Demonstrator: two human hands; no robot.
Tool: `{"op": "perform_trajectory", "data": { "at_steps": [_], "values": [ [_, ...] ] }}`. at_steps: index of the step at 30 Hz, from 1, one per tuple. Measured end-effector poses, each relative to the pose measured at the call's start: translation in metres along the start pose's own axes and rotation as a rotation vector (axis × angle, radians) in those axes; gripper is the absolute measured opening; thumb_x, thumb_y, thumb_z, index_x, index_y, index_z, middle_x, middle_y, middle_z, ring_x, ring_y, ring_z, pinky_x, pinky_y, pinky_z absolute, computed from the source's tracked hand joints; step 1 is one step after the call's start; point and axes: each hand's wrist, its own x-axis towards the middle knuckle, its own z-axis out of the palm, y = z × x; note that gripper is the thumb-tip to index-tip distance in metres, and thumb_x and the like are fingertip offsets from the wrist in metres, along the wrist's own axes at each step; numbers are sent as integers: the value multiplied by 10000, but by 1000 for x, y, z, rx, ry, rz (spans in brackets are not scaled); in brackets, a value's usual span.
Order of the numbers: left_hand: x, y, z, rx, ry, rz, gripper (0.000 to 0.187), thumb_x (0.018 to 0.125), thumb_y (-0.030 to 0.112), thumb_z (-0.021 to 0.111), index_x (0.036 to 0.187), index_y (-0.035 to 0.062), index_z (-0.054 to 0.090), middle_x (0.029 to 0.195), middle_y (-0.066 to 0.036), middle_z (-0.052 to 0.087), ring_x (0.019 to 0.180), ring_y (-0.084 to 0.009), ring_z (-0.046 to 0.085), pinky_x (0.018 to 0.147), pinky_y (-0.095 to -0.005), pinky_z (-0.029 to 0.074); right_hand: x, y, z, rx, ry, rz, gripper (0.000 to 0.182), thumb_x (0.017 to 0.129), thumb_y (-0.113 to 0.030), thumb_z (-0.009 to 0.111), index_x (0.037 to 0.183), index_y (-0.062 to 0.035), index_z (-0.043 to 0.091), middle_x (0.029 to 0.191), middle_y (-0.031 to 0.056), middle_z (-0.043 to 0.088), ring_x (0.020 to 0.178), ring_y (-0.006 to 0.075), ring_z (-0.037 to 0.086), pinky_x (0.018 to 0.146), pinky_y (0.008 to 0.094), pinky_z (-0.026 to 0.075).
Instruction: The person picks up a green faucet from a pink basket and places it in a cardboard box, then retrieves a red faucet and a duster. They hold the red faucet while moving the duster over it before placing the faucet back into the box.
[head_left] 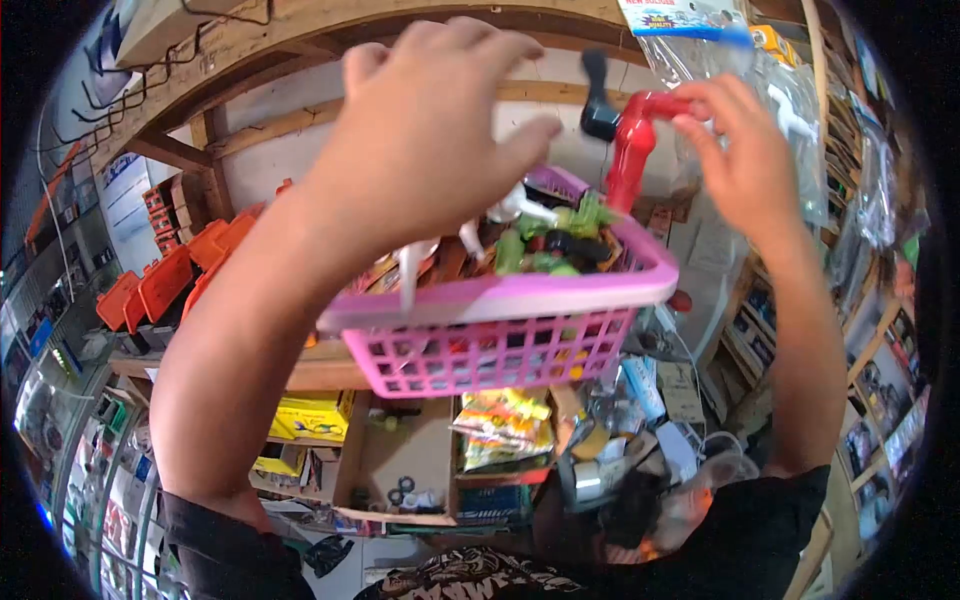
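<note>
My right hand (745,150) pinches one end of a red tap (632,145) with a black handle (598,110), at the basket's far right corner. The tap's red body points down toward the basket rim. My left hand (435,120) is raised over the left part of the pink basket (500,300), fingers spread, holding nothing. Inside the basket lie several white taps (515,205), green plastic pieces (510,252) and black pieces (575,245). My left hand and forearm hide part of the contents.
Orange bins (165,285) stand to the left. Below the basket are a cardboard box (395,460), yellow boxes (310,415), colourful packets (505,425) and a tape roll (590,480). Clear plastic bags (675,60) hang upper right. Wire hooks (100,100) jut out upper left. Wooden shelving (870,350) lines the right.
</note>
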Motion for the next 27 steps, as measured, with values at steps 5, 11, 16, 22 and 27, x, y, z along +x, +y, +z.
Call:
{"op": "perform_trajectory", "data": {
  "at_steps": [5,11,16,22,27],
  "values": [
    [-91,-30,-68,-407,3,-108,391,815,178,606,1152,-5,528,1037,-108,588,951,-178,542,871,-301,406,-18,-106,-45,349,140,259,161,795,-109,611,918,-7,594,736,66,564,638,156,514,592,265,414],
    [-296,-9,-93,-1572,-219,-733,773,873,623,286,1266,-34,394,1152,-125,508,979,-188,478,879,-342,357,-68,-285,-30,699,-177,168,203,713,-114,689,868,-29,589,760,110,591,660,258,589,588,330,470],
    [-439,57,-116,-2231,136,-1433,601,906,537,320,1357,145,253,1285,-153,432,1100,-300,503,767,-413,493,-154,-425,19,1062,-460,369,222,734,-140,699,878,-34,567,752,75,591,593,180,586,534,286,469],
    [-555,79,-161,-2184,370,-1937,534,939,459,287,1304,74,349,1273,-193,447,1160,-339,460,893,-471,430,-229,-512,19,1412,-916,625,298,817,-173,642,1055,-11,562,851,64,596,652,116,594,535,245,453],
    [-572,62,-183,-2003,556,-1907,535,935,460,302,1271,53,392,1238,-212,475,1123,-371,482,878,-459,440,-267,-535,52,1607,-1330,1370,322,895,-285,535,1131,-67,505,914,28,552,751,92,571,543,216,444]
  ]
}}
